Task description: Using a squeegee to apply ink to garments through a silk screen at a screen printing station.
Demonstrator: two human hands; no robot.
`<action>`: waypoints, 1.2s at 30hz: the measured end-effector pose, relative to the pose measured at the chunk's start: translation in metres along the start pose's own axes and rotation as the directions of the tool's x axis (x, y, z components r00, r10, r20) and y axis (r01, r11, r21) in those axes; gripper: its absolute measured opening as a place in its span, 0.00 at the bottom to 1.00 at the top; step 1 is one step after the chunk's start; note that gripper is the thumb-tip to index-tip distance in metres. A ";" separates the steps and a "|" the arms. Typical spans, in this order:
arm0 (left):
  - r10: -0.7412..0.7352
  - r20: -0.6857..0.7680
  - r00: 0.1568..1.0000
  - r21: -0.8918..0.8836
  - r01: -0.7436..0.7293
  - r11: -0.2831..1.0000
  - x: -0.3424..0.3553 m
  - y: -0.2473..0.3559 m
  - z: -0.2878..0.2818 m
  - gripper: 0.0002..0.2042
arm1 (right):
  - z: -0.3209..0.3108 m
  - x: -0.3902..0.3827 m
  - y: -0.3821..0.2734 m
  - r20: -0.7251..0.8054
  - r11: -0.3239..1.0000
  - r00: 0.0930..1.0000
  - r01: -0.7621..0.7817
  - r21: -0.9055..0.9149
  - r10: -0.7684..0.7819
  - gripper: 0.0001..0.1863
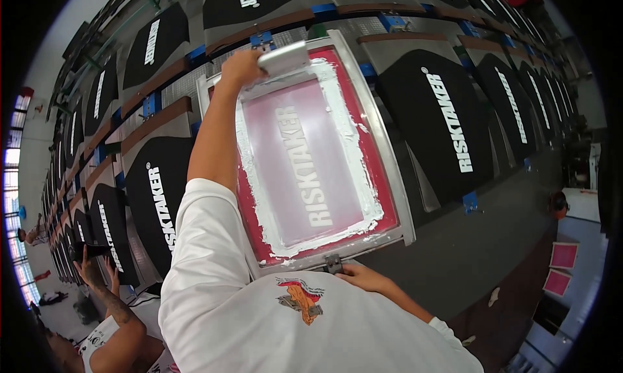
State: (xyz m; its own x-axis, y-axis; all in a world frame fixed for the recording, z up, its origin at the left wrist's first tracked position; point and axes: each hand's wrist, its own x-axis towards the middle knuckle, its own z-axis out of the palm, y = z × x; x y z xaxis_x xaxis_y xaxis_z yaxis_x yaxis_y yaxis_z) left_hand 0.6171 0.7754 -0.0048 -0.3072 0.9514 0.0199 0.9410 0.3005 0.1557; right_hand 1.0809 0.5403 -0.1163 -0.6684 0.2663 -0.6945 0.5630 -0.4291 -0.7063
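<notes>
My left hand [241, 68] is wrapped round the end of a metal squeegee [285, 58], at the far end of a screen printing frame [379, 129]. The squeegee lies across the mesh [272, 139], which has a pale see-through middle with block lettering. Thick white ink [354, 152] rings that middle, and a red border [383, 207] runs outside it. At the frame's near edge, my right hand [363, 277] grips the rim beside a small dark metal clamp [333, 264]. Some of its fingers are hidden.
Black fabric pieces with white lettering, such as the right-hand one [441, 113], lie on rows of grey boards with blue brackets [470, 203]. At the lower left, a co-worker's tattooed arm [117, 308] reaches toward the boards. Pink squares [563, 256] lie at the right.
</notes>
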 end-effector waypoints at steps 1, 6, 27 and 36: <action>0.013 0.000 1.000 0.007 -0.013 1.000 -0.006 0.005 0.005 0.23 | 0.004 0.005 0.008 -0.006 1.000 1.000 0.008 0.011 -0.008 0.18; -0.033 -0.030 0.999 0.099 0.036 0.994 -0.064 0.029 0.018 0.19 | 0.010 0.013 0.019 -0.198 0.957 0.973 0.058 -0.285 -0.118 0.13; -0.257 0.033 0.966 -0.162 0.259 0.952 -0.327 0.148 0.041 0.22 | 0.002 0.016 0.030 -0.132 0.896 0.929 0.284 -0.342 -0.345 0.14; -0.610 0.253 0.751 -0.874 0.447 0.188 -0.337 -0.005 0.076 0.21 | -0.135 -0.003 -0.038 -0.585 0.566 0.282 -0.155 -0.810 -0.760 0.29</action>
State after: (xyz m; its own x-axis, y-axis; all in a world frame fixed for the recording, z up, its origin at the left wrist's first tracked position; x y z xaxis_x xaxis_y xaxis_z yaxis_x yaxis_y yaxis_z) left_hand 0.7271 0.4580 -0.0869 -0.7686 0.5483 -0.3295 -0.0843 0.4237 0.9019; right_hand 1.1268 0.6725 -0.1055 -0.3317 0.9065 0.2613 0.8158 0.4147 -0.4031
